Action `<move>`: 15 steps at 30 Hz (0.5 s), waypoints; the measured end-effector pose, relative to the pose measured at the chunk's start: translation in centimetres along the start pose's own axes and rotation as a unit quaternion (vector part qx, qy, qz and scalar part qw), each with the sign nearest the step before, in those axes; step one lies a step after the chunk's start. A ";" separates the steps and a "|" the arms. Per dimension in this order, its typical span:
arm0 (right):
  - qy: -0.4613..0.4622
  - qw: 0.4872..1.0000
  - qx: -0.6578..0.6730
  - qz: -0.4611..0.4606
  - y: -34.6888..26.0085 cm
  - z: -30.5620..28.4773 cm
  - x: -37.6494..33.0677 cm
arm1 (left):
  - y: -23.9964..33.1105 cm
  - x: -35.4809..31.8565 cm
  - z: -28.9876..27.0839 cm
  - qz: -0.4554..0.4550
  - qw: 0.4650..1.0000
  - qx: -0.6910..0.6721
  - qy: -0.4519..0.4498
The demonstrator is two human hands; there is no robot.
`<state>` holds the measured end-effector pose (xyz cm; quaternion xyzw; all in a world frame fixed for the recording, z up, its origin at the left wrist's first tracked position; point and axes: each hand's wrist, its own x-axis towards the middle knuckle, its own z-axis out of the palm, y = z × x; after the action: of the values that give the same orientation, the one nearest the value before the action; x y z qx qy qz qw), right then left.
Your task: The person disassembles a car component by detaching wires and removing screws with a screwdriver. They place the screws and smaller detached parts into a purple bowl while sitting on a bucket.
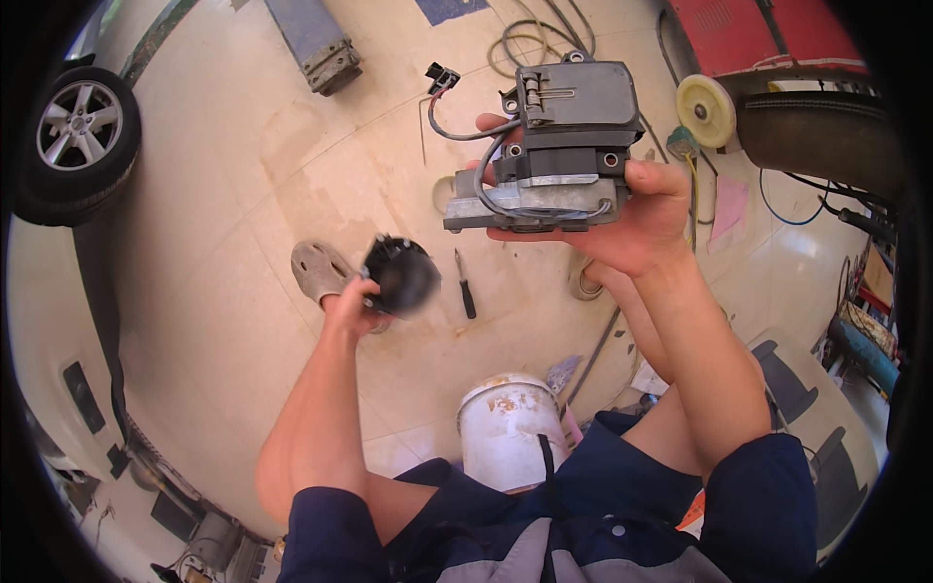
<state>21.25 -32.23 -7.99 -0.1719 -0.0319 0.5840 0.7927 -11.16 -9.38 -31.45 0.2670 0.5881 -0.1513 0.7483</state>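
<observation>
My right hand (pixel 651 209) is closed around a grey and black boxy mechanical unit (pixel 573 146), raised high in front of me. A hinged flat plate with a spring shows on its upper side. From it a dark cable (pixel 486 131) loops left to a small black connector (pixel 443 78). Lower and to the left, my left hand (pixel 355 306) grips a round black cup-shaped part (pixel 398 277), slightly blurred, by its edge. The two parts are apart. Between them on the floor lies a screwdriver (pixel 466 282) with a black handle.
A white bucket (pixel 510 428) stands between my legs. Far left is a car wheel (pixel 83 136); a blue lift arm (pixel 311 39) reaches in at the top. Hoses (pixel 544 29) coil on the floor. At right are a red machine (pixel 768 34) and a yellow wheel (pixel 706 112).
</observation>
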 end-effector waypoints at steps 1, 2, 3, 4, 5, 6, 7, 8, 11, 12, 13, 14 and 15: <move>0.010 1.000 -0.009 0.004 0.0 -0.3 -0.1 | -2.7 1.7 -0.3 -0.031 1.000 -0.004 0.003; 0.019 1.000 -0.016 0.008 0.1 -0.5 -0.1 | -5.0 3.0 -0.4 -0.051 0.998 0.020 0.007; 0.030 0.998 -0.046 0.021 0.2 -0.6 -0.2 | -7.0 4.1 -0.4 -0.062 0.998 0.015 0.005; 0.040 0.996 -0.076 0.034 0.3 -0.7 -0.3 | -8.6 4.9 -0.2 -0.050 0.998 0.019 0.022; 0.047 0.993 -0.097 0.043 0.3 -0.8 -0.4 | -9.8 5.4 -0.1 -0.049 0.998 0.028 0.025; 0.052 0.992 -0.105 0.051 0.5 -0.9 -0.4 | -10.5 5.8 0.0 -0.057 0.998 0.022 0.024; 0.056 0.992 -0.100 0.056 0.6 -1.0 -0.5 | -10.8 6.1 0.1 -0.053 0.997 0.042 0.022; 0.058 0.992 -0.097 0.061 0.7 -1.0 -0.5 | -10.9 6.3 0.4 -0.054 0.997 0.055 0.020; 0.065 0.990 -0.102 0.071 0.8 -1.2 -0.6 | -9.3 6.1 0.8 -0.037 0.986 0.151 0.061; 0.061 0.991 -0.097 0.070 0.8 -1.2 -0.6 | -8.2 5.9 1.0 -0.035 0.978 0.189 0.084; 0.059 0.991 -0.096 0.071 0.7 -1.3 -0.6 | -7.2 5.7 1.1 0.002 0.970 0.226 0.090; 0.058 0.991 -0.095 0.072 0.6 -1.3 -0.7 | -5.9 5.5 1.4 0.053 0.958 0.266 0.097; 0.061 0.991 -0.099 0.069 0.5 -1.4 -0.7 | -4.6 5.3 1.6 0.097 0.944 0.299 0.103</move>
<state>20.91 -33.06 -9.35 -0.2863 -0.0296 0.6197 0.7301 -11.01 -13.61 -37.29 0.5485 0.5612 -0.2183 0.5802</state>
